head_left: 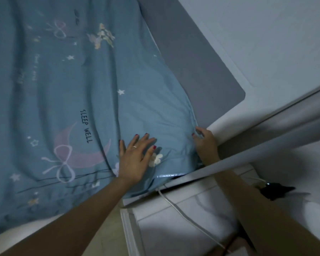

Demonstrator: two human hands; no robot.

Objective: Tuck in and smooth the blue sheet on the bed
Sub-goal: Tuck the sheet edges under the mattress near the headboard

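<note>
The blue sheet (67, 85) covers the bed, printed with stars, bows, a pink crescent moon and the words "SLEEP WELL". It lies with long soft folds running across its middle and bunches into tighter creases toward the bed's near right corner.

The left hand (135, 159) rests flat on the sheet close to the bed's near edge, palm down, fingers straight and spread apart, pressing the cloth beside a small pale flower print (155, 159). A ring shows on one finger, and the nails are painted red.

The right hand (205, 143) is at the bed's right corner, where the sheet's edge meets the grey headboard panel (192, 58). Its fingers are curled over the gathered edge of the cloth, gripping it at the corner; the wrist and part of the palm are hidden behind a white rail (248, 157) that crosses in front of the arm.

The sheet hangs over the bed's near edge at the left, and a strip of it below the left hand catches the light just above the white frame.

A white cable (175, 206) runs down from beside the bed's near right corner across a white surface (174, 233) below. A dark object (275, 191) lies on a white surface further right; what it is cannot be told.
</note>
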